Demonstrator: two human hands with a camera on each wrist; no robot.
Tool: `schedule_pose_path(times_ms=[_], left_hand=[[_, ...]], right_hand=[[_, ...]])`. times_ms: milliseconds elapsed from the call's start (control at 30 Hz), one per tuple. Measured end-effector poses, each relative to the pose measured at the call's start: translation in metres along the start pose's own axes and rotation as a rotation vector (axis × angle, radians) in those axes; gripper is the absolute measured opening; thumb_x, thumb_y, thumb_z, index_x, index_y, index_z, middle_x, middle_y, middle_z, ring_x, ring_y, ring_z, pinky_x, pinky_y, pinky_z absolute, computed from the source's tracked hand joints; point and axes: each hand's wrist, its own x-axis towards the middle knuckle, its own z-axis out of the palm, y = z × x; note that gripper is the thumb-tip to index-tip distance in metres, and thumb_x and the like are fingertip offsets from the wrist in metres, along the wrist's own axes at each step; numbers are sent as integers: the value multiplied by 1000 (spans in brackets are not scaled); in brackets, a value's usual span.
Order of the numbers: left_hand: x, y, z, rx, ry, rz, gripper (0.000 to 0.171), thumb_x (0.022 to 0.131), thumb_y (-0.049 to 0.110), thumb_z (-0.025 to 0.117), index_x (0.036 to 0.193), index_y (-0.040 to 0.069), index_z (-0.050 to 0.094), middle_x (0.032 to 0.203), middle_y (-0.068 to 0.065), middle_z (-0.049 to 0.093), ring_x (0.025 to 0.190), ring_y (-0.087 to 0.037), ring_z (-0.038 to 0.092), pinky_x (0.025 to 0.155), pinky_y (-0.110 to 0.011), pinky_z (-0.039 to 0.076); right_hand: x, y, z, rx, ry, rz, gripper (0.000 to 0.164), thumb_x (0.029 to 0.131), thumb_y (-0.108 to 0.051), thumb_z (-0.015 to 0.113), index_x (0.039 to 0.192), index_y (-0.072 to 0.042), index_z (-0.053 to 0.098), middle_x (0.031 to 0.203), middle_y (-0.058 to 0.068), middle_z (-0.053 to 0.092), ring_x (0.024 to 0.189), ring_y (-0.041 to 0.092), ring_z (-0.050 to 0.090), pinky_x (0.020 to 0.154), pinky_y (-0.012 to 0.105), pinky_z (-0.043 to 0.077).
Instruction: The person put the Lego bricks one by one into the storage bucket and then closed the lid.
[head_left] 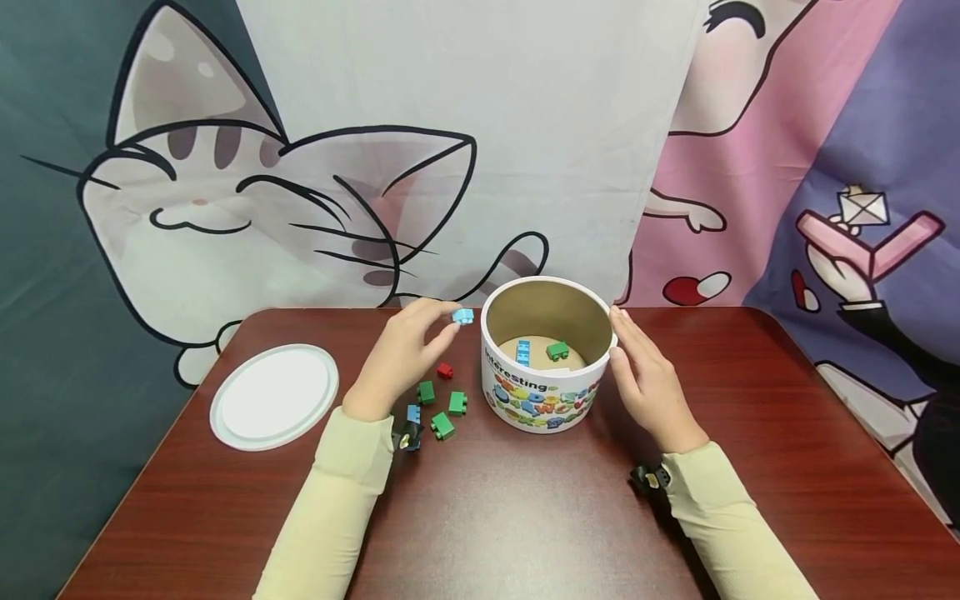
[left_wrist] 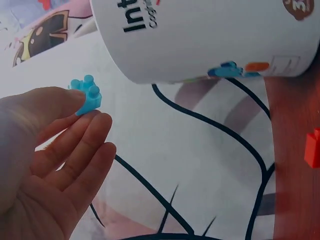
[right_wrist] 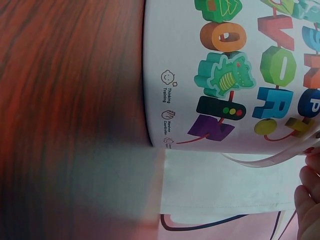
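Note:
My left hand (head_left: 405, 354) pinches a light blue building block (head_left: 462, 316) between thumb and fingertips, just left of the tub's rim. In the left wrist view the block's studs (left_wrist: 89, 80) face up and the other fingers lie loosely extended. A white printed tub (head_left: 540, 404) stands upright, with a blue block (head_left: 522, 352) and a green block (head_left: 557, 351) on its floor. Against the tub's right side rest the nearly straight fingers of my right hand (head_left: 652, 392); the right wrist view catches only some fingertips (right_wrist: 306, 192) by the rim.
Left of the tub lie a red block (head_left: 445, 370), several green blocks (head_left: 442, 426) and a blue block (head_left: 413, 413); another blue piece is partly hidden by the left wrist camera. A round white lid (head_left: 275, 397) lies farther left on the brown table (head_left: 525, 517). A cartoon-printed cloth hangs behind.

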Motion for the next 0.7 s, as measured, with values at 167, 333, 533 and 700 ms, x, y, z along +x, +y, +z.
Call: schedule_pose_path(times_ms=[167, 333, 533, 700], left_hand=[[2, 13, 2, -6, 46, 35, 24, 96, 9, 69, 119, 2, 71, 114, -11, 69, 109, -24, 64, 97, -39, 52], [3, 24, 6, -12, 100, 66, 24, 95, 7, 71, 118, 1, 71, 112, -11, 70, 107, -24, 65, 95, -38, 53], [4, 31, 12, -41, 148, 48, 24, 94, 7, 71, 118, 2, 71, 111, -10, 70, 107, -22, 65, 95, -37, 53], [12, 36, 17, -59, 155, 57, 23, 95, 7, 69, 118, 2, 71, 110, -11, 70, 105, -22, 65, 93, -37, 53]], right_hand=[[0, 0, 0, 0, -7, 11, 54, 98, -4, 59, 150, -5, 48, 154, 10, 47, 145, 23, 40, 118, 20, 22], [2, 0, -1, -1, -6, 7, 53, 98, -5, 59, 150, -5, 48, 153, 13, 48, 145, 24, 40, 118, 21, 23], [0, 0, -2, -6, -20, 13, 51, 100, -10, 57, 150, -5, 48, 153, 14, 48, 146, 19, 38, 118, 20, 23], [1, 0, -2, -6, -26, 13, 50, 102, -15, 56, 150, -5, 48, 152, 15, 48, 146, 22, 39, 118, 21, 23]])
